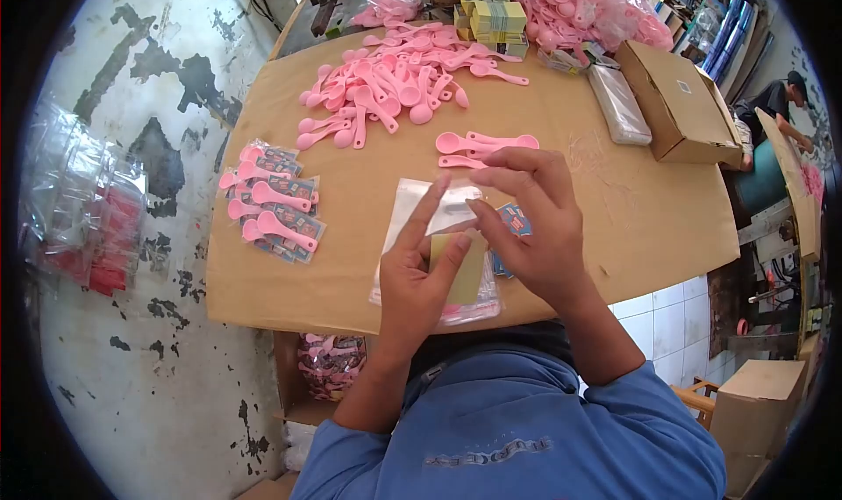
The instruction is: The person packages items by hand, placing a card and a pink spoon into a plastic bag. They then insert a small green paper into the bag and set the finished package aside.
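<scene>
My left hand (419, 267) is over the stack of clear plastic bags (399, 224) at the table's front, its thumb and forefinger apart beside a yellowish card (458, 267). My right hand (535, 224) is to the right, thumb and forefinger bent close together at a clear bag's upper edge; what they pinch is too small to tell. Blue printed cards (516, 219) lie partly under my right hand. Just beyond it are a few pink spoons (487, 142). Packed spoons with blue cards (279, 203) lie in a pile on the left.
A large heap of pink spoons (386, 79) covers the table's back. Behind it are stacked yellow cards (495, 17) and a bag of spoons (588, 13). An open cardboard box (680, 101) and a plastic-film pack (619, 103) stand back right. Another person (776, 105) is far right.
</scene>
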Demonstrator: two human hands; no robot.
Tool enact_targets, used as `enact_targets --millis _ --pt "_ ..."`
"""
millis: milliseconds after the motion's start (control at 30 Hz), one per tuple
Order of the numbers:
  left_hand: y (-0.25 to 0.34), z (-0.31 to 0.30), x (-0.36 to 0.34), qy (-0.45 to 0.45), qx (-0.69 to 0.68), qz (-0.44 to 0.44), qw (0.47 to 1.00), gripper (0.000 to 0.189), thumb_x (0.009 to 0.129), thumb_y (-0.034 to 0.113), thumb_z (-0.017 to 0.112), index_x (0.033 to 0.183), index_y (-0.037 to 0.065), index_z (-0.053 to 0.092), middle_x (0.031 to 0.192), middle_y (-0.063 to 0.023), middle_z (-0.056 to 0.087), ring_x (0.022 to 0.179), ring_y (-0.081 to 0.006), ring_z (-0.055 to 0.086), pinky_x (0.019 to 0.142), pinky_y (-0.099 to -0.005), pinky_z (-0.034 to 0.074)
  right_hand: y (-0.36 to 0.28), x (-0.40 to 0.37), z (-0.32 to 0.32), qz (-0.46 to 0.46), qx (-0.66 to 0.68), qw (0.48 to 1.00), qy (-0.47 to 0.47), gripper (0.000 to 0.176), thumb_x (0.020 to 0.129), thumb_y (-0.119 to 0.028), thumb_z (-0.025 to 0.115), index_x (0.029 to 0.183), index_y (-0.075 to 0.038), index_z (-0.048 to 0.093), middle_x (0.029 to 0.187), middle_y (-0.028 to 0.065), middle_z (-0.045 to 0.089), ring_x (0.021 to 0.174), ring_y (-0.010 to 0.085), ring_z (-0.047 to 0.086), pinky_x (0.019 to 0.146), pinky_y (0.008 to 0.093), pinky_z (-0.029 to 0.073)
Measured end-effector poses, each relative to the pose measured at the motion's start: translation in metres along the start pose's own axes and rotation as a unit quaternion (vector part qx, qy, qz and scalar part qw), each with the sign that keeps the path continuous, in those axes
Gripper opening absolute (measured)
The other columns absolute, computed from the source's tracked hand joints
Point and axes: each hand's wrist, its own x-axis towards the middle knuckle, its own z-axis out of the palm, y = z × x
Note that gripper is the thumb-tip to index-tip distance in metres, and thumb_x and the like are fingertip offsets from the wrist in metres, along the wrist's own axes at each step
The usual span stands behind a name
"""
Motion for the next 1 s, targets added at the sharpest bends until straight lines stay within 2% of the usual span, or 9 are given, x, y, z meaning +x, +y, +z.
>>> enact_targets --millis 200,367,467,567,667,767,800,900,1000 --pt "-0.008 -0.003 0.000 -0.029 0.100 -0.005 0.995 0.069 0.100 -0.002 0.067 0.162 0.001 0.036 0.086 0.0031 0.064 0.072 0.0015 0.049 0.060 -0.0165 0.035 0.003 0.001 0.014 -0.042 -0.067 0.997 0.020 0.031 0.076 -0.002 0.081 0.105 -0.004 0.073 0.111 0.0078 0.069 0.105 0.0301 0.063 0.088 0.0428 0.052" --pt "0.004 0.003 0.000 -0.043 0.195 0.009 0.980 0.068 0.099 -0.002 0.066 0.161 0.001 0.037 0.074 0.0098 0.043 0.064 0.0012 0.034 0.055 -0.0189 0.027 0.004 0.000 0.015 -0.043 -0.087 0.994 0.053 0.026 0.076 0.000 0.079 0.101 -0.004 0.073 0.107 0.0072 0.072 0.101 0.0298 0.064 0.088 0.0413 0.052" --pt "0.008 0.003 0.001 -0.075 0.220 0.004 0.973 0.067 0.100 0.000 0.066 0.161 0.000 0.037 0.078 0.0054 0.061 0.067 0.0015 0.045 0.058 -0.0165 0.031 0.007 0.004 0.007 -0.015 -0.041 0.998 0.052 0.020 0.080 0.004 0.073 0.098 -0.004 0.071 0.107 0.0105 0.072 0.097 0.0291 0.066 0.086 0.0392 0.053" --pt "0.002 0.003 0.001 -0.062 0.096 -0.034 0.993 0.059 0.102 0.003 0.066 0.156 -0.002 0.042 0.098 -0.0087 0.074 0.083 -0.0039 0.062 0.070 -0.0173 0.044 0.014 0.008 -0.001 0.092 0.023 0.987 0.133 0.013 0.088 0.006 0.065 0.097 -0.003 0.067 0.108 0.0142 0.072 0.092 0.0239 0.068 0.082 0.0354 0.054" --pt "0.001 0.001 0.004 -0.044 -0.078 -0.062 0.994 0.047 0.103 0.006 0.065 0.147 -0.003 0.050 0.120 -0.0223 0.075 0.106 -0.0149 0.072 0.085 -0.0227 0.054 0.031 0.014 -0.007 0.187 0.310 0.886 0.289 0.011 0.095 0.006 0.056 0.098 -0.003 0.062 0.103 0.0135 0.070 0.086 0.0170 0.066 0.079 0.0316 0.054" --pt "-0.003 -0.006 0.008 -0.023 -0.104 -0.057 0.993 0.035 0.103 0.006 0.065 0.136 -0.003 0.057 0.129 -0.0237 0.070 0.115 -0.0231 0.071 0.096 -0.0315 0.056 0.042 -0.008 -0.027 0.218 0.392 0.870 0.206 0.010 0.098 0.005 0.052 0.098 -0.002 0.059 0.099 0.0097 0.066 0.081 0.0123 0.062 0.072 0.0278 0.053" --pt "-0.007 -0.007 0.010 -0.017 -0.102 -0.031 0.994 0.034 0.102 0.006 0.066 0.135 -0.003 0.058 0.131 -0.0223 0.069 0.115 -0.0217 0.070 0.098 -0.0314 0.055 0.036 -0.016 -0.034 0.282 0.438 0.841 0.145 0.013 0.098 0.005 0.051 0.101 -0.001 0.061 0.097 0.0059 0.061 0.075 0.0077 0.057 0.066 0.0239 0.049" --pt "-0.016 -0.006 0.015 0.001 -0.097 0.029 0.995 0.033 0.101 0.005 0.067 0.132 -0.004 0.060 0.135 -0.0200 0.066 0.118 -0.0194 0.066 0.102 -0.0323 0.052 0.018 -0.022 -0.026 0.315 0.380 0.869 -0.030 0.013 0.098 0.003 0.055 0.107 -0.001 0.064 0.096 0.0025 0.062 0.073 0.0035 0.053 0.064 0.0204 0.045" --pt "-0.013 -0.005 0.016 0.007 -0.096 0.034 0.995 0.030 0.101 0.005 0.068 0.129 -0.004 0.062 0.139 -0.0208 0.063 0.125 -0.0206 0.061 0.107 -0.0356 0.049 0.011 -0.026 -0.010 0.302 0.352 0.876 -0.133 0.013 0.100 -0.004 0.063 0.112 -0.001 0.067 0.092 -0.0009 0.063 0.075 0.0015 0.054 0.066 0.0197 0.045"
